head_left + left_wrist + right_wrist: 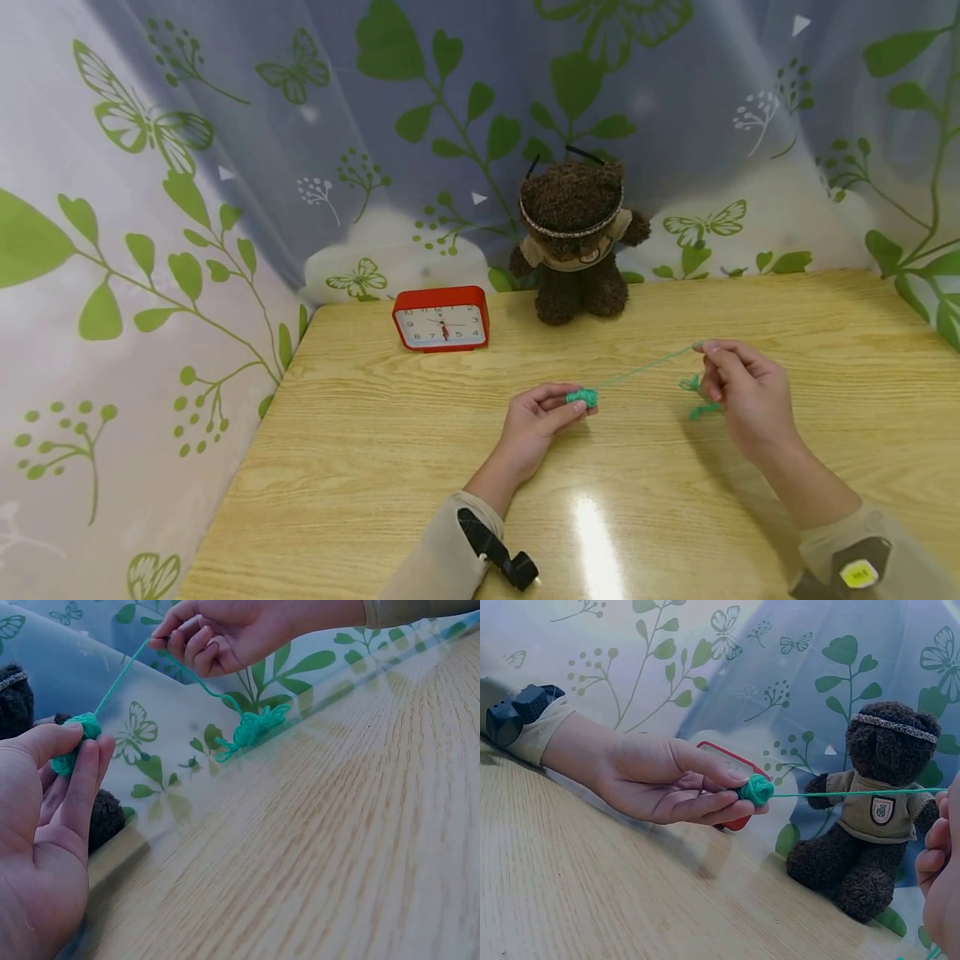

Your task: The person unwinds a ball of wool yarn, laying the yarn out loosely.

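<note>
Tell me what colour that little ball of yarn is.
The ball of yarn is bluish green, showing best in the right wrist view.

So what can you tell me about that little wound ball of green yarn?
The wound ball is bright, bluish green, small and slightly lumpy, with strands wrapped over one another; it looks like soft yarn. The left hand pinches it between thumb and fingers, above the wood-grained table. A single strand runs straight from it to the right hand.

A red clock (441, 320) at ten o'clock on the table (337, 467) bears dial numerals (409, 324) 1 to 5 and 7 to 12.
</note>
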A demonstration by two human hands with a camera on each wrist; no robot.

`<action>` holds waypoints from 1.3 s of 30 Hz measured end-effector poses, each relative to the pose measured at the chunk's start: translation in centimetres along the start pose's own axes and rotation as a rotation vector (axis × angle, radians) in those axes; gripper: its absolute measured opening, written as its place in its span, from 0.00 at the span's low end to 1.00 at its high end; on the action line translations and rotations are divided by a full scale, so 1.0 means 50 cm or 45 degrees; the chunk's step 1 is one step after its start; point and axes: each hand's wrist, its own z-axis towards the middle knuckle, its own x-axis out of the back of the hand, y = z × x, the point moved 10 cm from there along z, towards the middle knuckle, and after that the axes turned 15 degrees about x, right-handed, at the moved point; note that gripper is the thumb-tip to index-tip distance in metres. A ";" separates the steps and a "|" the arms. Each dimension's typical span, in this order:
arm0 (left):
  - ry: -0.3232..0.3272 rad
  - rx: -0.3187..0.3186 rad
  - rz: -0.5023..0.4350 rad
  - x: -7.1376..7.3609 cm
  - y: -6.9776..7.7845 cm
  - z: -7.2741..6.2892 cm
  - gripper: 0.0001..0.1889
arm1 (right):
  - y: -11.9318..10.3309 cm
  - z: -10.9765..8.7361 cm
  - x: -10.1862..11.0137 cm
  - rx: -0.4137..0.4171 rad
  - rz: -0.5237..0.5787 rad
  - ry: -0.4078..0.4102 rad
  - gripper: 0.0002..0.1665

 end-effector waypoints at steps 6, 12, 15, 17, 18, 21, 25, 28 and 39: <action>0.001 -0.007 0.016 0.002 0.000 0.001 0.18 | -0.007 0.001 -0.001 0.012 0.030 0.009 0.12; 0.005 -0.002 -0.009 0.003 -0.002 0.000 0.17 | -0.018 0.001 -0.001 0.050 0.081 0.021 0.14; 0.011 0.002 -0.015 0.004 -0.003 0.000 0.17 | -0.022 0.002 -0.001 0.073 0.104 0.026 0.14; 0.014 0.003 -0.015 0.004 -0.003 -0.001 0.17 | -0.025 0.003 -0.002 0.093 0.125 0.030 0.15; 0.017 0.003 -0.014 0.004 -0.003 -0.001 0.17 | -0.026 0.004 -0.003 0.105 0.135 0.032 0.15; 0.024 0.000 -0.011 0.005 -0.002 0.000 0.16 | -0.033 0.006 -0.006 0.151 0.192 0.027 0.15; 0.030 -0.004 -0.011 0.006 -0.002 0.001 0.16 | -0.042 0.008 -0.011 0.207 0.282 -0.002 0.17; 0.028 -0.012 -0.014 0.006 -0.001 0.002 0.18 | -0.046 0.009 -0.013 0.231 0.303 -0.019 0.18; -0.031 -0.012 -0.004 -0.006 0.000 0.001 0.22 | -0.044 0.009 -0.012 0.233 0.255 -0.023 0.17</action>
